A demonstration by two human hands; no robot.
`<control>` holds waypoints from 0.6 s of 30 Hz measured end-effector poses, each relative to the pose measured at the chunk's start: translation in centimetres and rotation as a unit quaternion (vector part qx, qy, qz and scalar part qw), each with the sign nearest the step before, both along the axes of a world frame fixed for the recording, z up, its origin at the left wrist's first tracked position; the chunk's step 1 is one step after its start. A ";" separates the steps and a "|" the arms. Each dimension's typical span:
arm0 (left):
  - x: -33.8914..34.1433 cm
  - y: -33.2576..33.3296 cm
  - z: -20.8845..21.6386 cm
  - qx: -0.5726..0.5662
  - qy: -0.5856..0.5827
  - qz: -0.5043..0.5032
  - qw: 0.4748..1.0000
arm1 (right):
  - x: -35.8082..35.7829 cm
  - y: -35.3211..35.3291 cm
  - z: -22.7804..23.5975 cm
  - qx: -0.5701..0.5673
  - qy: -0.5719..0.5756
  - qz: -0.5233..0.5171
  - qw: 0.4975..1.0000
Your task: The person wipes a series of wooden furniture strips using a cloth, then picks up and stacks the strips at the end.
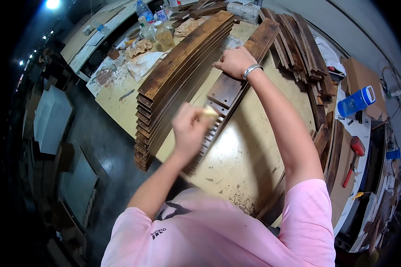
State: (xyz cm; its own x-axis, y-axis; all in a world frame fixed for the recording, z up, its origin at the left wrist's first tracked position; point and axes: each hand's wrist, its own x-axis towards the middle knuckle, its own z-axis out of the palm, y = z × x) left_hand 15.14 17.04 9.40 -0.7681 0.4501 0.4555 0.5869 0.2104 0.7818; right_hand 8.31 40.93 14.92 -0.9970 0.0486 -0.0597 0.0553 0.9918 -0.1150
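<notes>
Our left hand, gripping a pale wad, could slip if our curled-up right hand lets the near plank shift.

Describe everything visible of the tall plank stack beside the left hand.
The plank stack is long, brown and mottled darker, apparently wood, with small dark holes near its stepped near end. It rests on the table, slanting away toward the right; neither the left hand nor the right hand grips it.

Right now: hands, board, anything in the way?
Left hand blurred, pale wad in grip, at the board. Right hand on the board, farther up. Stacked planks close on the left.
</notes>
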 end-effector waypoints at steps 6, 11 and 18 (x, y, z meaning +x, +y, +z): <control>-0.3 -1.0 -2.4 0.079 -0.073 0.016 0.994 | -0.2 0.5 -0.6 0.013 0.024 -0.001 1.000; -1.9 -1.3 -3.1 0.071 -0.081 0.042 0.993 | -0.1 0.2 -0.6 0.006 0.025 -0.001 1.000; 2.6 -1.6 -2.7 0.011 -0.077 0.021 0.997 | -0.2 0.3 -0.4 0.015 0.017 -0.009 1.000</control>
State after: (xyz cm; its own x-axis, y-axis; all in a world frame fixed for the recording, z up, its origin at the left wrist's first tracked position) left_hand 17.71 15.46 6.67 -0.8476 0.4070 0.3405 0.4509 0.2139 0.8666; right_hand 8.13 41.28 14.56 -0.9974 0.0677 -0.0246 0.0696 0.9938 -0.0867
